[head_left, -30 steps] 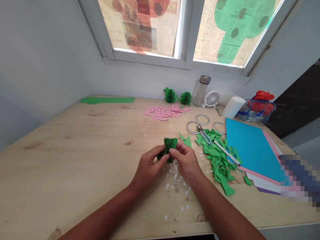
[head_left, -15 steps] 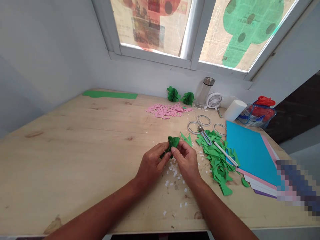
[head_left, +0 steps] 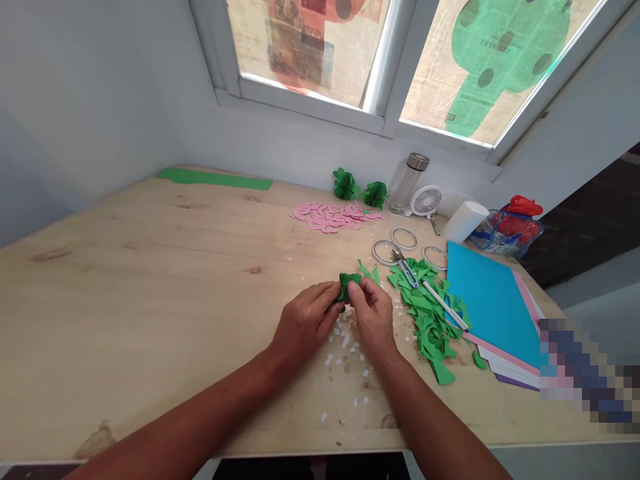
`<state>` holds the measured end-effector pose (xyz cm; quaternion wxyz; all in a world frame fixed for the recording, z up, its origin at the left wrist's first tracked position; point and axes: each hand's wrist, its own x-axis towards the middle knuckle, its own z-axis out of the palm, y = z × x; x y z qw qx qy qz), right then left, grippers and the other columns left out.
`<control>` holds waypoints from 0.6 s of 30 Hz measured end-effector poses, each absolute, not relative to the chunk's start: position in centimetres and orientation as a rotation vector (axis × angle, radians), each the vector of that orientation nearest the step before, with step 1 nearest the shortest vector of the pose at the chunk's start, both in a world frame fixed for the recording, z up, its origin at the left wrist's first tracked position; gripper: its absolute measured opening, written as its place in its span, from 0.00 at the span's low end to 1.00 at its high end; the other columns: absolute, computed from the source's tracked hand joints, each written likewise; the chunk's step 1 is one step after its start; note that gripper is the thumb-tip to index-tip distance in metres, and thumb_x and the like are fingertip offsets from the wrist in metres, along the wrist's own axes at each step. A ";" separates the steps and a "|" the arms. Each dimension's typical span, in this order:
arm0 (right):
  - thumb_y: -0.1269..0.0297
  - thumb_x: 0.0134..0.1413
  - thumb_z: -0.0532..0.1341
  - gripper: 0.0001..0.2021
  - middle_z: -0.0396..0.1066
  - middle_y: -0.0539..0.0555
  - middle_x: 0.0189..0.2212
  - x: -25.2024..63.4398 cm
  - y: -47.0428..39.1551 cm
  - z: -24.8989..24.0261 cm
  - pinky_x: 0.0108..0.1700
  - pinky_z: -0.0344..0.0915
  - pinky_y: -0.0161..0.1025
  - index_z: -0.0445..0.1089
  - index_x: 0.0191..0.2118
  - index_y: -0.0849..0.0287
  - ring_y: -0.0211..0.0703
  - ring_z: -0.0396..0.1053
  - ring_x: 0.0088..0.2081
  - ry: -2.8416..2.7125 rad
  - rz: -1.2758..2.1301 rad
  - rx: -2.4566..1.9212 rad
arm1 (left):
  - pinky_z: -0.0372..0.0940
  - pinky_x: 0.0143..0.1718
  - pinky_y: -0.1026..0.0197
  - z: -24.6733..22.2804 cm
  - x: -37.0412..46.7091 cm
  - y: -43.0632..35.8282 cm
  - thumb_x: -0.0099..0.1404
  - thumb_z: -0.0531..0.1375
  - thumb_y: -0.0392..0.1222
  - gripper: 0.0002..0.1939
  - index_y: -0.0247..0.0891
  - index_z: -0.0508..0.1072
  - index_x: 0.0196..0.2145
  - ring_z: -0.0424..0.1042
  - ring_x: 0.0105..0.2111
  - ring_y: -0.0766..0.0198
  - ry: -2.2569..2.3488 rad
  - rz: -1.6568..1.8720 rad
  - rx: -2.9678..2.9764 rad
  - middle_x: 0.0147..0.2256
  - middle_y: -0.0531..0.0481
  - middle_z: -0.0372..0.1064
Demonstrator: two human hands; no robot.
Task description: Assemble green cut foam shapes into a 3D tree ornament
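Observation:
Between my two hands is a small piece of pleated green paper [head_left: 347, 285], its fanned edge pointing away from me. My left hand [head_left: 309, 320] pinches its left side, and my right hand [head_left: 373, 313] grips the right side with thumb and fingers. The lower part of the paper is mostly hidden by my fingers. White paper bits [head_left: 346, 340] lie on the table under and between my hands. Green paper scraps [head_left: 433, 327] are heaped just right of my right hand, with small snips [head_left: 406, 268] and a white pen [head_left: 444, 305] on top.
Pink cutouts [head_left: 333, 217] and two green pleated paper shapes [head_left: 345, 185] are toward the wall. Tape rings [head_left: 404, 239], a bottle [head_left: 406, 183], a fan [head_left: 426, 200], a white roll [head_left: 466, 222], a clear bag [head_left: 510, 233] and blue sheets [head_left: 493, 300] are at right. A green strip [head_left: 220, 179] lies back left.
The view has shifted slightly. My fingers have closed further over the pleated green paper, and its fanned edge looks more tilted to the right.

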<state>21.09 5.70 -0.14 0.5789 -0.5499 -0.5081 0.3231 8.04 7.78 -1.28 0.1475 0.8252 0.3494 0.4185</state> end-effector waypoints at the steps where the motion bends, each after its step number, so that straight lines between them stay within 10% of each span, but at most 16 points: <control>1: 0.57 0.55 0.56 0.13 0.54 0.45 0.21 21.1 5.7 -0.2 0.28 0.52 0.34 0.59 0.24 0.57 0.35 0.52 0.24 -1.189 0.738 -1.294 | 0.68 0.46 0.56 -1.3 8.1 7.8 0.67 0.51 0.39 0.13 0.35 0.70 0.46 0.73 0.43 0.57 1.012 1.205 2.391 0.43 0.41 0.73; 18: 0.54 0.54 0.55 0.15 0.55 0.44 0.18 21.0 5.9 -0.5 0.26 0.51 0.34 0.58 0.22 0.57 0.35 0.53 0.23 -1.179 0.629 -1.426 | 0.69 0.39 0.58 -1.6 8.5 7.7 0.67 0.49 0.38 0.12 0.37 0.70 0.43 0.74 0.37 0.58 1.095 1.191 2.518 0.39 0.43 0.74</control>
